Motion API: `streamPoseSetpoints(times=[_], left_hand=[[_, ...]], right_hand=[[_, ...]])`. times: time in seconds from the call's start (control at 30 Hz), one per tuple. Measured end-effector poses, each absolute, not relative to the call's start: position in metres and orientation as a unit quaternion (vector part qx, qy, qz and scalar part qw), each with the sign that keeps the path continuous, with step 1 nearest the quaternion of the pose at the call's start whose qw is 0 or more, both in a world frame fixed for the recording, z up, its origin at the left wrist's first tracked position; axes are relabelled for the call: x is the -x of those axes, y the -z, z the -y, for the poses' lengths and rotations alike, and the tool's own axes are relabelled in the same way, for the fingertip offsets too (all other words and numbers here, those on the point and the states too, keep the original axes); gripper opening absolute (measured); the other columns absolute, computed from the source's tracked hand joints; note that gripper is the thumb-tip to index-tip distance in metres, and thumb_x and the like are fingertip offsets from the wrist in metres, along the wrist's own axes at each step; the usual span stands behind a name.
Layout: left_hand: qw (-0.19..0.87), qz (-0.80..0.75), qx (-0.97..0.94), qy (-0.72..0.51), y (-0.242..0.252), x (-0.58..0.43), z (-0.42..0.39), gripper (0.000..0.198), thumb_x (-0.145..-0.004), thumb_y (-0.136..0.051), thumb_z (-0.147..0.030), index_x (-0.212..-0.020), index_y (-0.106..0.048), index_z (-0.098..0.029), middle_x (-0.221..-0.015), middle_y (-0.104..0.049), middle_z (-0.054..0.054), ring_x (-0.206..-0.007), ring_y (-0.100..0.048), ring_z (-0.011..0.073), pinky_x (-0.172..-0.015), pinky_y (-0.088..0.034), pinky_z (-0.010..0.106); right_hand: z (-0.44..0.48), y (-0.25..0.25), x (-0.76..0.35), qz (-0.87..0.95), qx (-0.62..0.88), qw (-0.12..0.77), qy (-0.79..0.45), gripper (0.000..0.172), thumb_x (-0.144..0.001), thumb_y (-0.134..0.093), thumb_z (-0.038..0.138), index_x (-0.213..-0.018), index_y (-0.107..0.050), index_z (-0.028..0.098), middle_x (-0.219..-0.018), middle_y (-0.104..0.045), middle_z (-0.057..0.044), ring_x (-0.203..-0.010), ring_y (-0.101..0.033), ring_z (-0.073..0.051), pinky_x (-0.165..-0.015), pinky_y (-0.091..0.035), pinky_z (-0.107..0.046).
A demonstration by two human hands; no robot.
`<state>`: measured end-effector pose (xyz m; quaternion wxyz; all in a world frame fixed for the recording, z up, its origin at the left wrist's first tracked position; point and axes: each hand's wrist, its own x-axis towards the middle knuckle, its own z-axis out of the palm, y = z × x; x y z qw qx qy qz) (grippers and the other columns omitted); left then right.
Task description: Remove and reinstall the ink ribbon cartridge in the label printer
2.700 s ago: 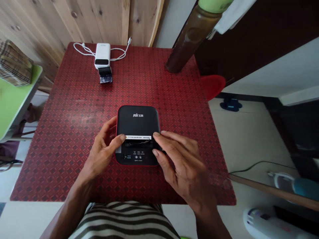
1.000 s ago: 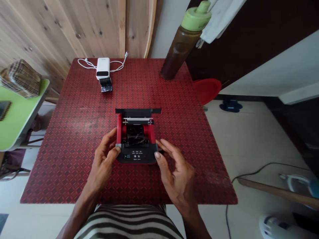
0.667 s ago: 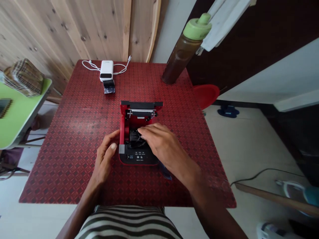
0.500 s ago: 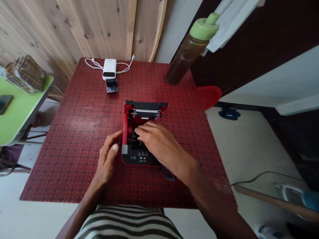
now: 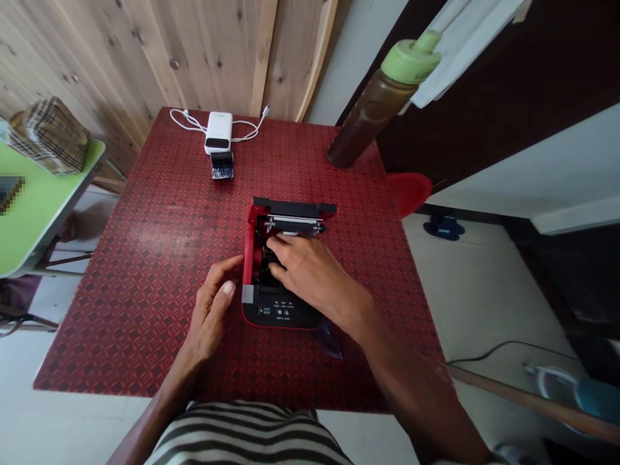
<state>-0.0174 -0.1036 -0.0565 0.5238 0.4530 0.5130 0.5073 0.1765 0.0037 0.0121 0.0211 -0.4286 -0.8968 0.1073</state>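
A red and black label printer (image 5: 281,318) sits on the patterned red table with its lid (image 5: 295,208) raised at the far side. My right hand (image 5: 310,265) reaches over its right side, thumb and fingers bent down into the dark inner compartment around a small black part; that part is mostly hidden, so I cannot make out its kind. Against the printer's left wall rest the fingertips of my left hand (image 5: 213,310), its thumb apart from the fingers and nothing in it. Some dark, shiny film (image 5: 330,342) lies by the printer's near right corner, partly under my right wrist.
Toward the back of the red table (image 5: 159,290) lie a white power bank (image 5: 219,129) with a looped cable and a crumpled black strip (image 5: 222,166). A tall brown bottle (image 5: 368,110) with a green lid stands at the back right. A green table (image 5: 39,213) is at left.
My right thumb and fingers have shifted deeper inside the printer and spread a little further apart. My left hand stays at the left wall. The view has tilted slightly.
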Motion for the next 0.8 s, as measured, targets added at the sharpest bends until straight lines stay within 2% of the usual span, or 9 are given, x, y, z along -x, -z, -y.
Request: streamPoseSetpoints(times=[0.17,0.33,0.43,0.53,0.57,0.67,0.7,0.8], left_hand=[[0.514,-0.529,-0.448,-0.505,0.056,0.016,0.102,0.057,-0.113,-0.06,-0.064,-0.152,-0.074,-0.025,-0.149,-0.078,0.013,-0.141,-0.071,0.0376,-0.125,-0.051,0.056],[0.515,-0.528,-0.448,-0.506,0.057,0.017,0.102,0.056,-0.113,-0.06,-0.063,-0.152,-0.074,-0.025,-0.152,-0.077,0.013,-0.142,-0.071,0.037,-0.126,-0.05,0.056],[0.523,-0.526,-0.446,-0.501,0.058,0.017,0.104,0.054,-0.115,-0.058,-0.061,-0.154,-0.072,-0.026,-0.155,-0.075,0.013,-0.141,-0.071,0.036,-0.125,-0.05,0.055],[0.527,-0.53,-0.445,-0.493,0.059,0.018,0.104,0.057,-0.114,-0.058,-0.063,-0.156,-0.071,-0.026,-0.156,-0.075,0.013,-0.14,-0.072,0.0362,-0.123,-0.052,0.054],[0.524,-0.533,-0.447,-0.492,0.059,0.018,0.103,0.058,-0.114,-0.058,-0.064,-0.156,-0.071,-0.026,-0.156,-0.075,0.012,-0.141,-0.071,0.0365,-0.122,-0.053,0.053],[0.511,-0.541,-0.45,-0.494,0.059,0.018,0.102,0.06,-0.112,-0.06,-0.066,-0.155,-0.072,-0.026,-0.154,-0.076,0.012,-0.141,-0.071,0.0369,-0.12,-0.055,0.053],[0.508,-0.542,-0.45,-0.496,0.058,0.017,0.102,0.059,-0.112,-0.061,-0.066,-0.154,-0.072,-0.026,-0.153,-0.077,0.011,-0.141,-0.072,0.0369,-0.12,-0.055,0.053],[0.501,-0.545,-0.455,-0.495,0.056,0.017,0.101,0.059,-0.111,-0.061,-0.066,-0.153,-0.073,-0.026,-0.15,-0.079,0.01,-0.139,-0.073,0.0374,-0.122,-0.054,0.053]], right_hand=[[0.007,-0.01,-0.179,0.887,0.449,0.077,-0.078,0.017,-0.102,-0.07,0.008,-0.11,-0.078,0.021,-0.108,-0.086,-0.011,-0.099,-0.08,-0.029,-0.083,-0.063,-0.04],[0.028,-0.022,-0.182,0.884,0.453,0.113,-0.022,0.015,-0.103,-0.068,0.009,-0.104,-0.078,0.021,-0.1,-0.084,-0.01,-0.092,-0.077,-0.028,-0.078,-0.062,-0.039],[0.041,-0.038,-0.203,0.861,0.455,0.223,-0.037,0.015,-0.104,-0.068,0.013,-0.109,-0.077,0.024,-0.104,-0.084,-0.008,-0.095,-0.077,-0.027,-0.083,-0.064,-0.042],[0.044,-0.038,-0.238,0.783,0.502,0.357,-0.081,0.018,-0.101,-0.079,0.025,-0.119,-0.078,0.028,-0.11,-0.084,-0.004,-0.101,-0.077,-0.027,-0.093,-0.064,-0.046],[0.041,-0.031,-0.249,0.745,0.532,0.392,-0.089,0.021,-0.098,-0.083,0.029,-0.118,-0.078,0.029,-0.108,-0.084,-0.003,-0.101,-0.076,-0.027,-0.093,-0.064,-0.047],[0.026,0.008,-0.274,0.602,0.59,0.499,-0.202,0.028,-0.092,-0.083,0.039,-0.116,-0.076,0.027,-0.098,-0.082,-0.002,-0.083,-0.074,-0.022,-0.076,-0.062,-0.039],[0.02,0.024,-0.278,0.576,0.592,0.514,-0.233,0.03,-0.089,-0.082,0.043,-0.113,-0.074,0.026,-0.098,-0.082,-0.002,-0.082,-0.074,-0.021,-0.074,-0.062,-0.037],[0.007,0.064,-0.277,0.561,0.608,0.491,-0.275,0.033,-0.086,-0.079,0.046,-0.109,-0.069,0.026,-0.105,-0.084,-0.005,-0.09,-0.078,-0.022,-0.081,-0.064,-0.038]])
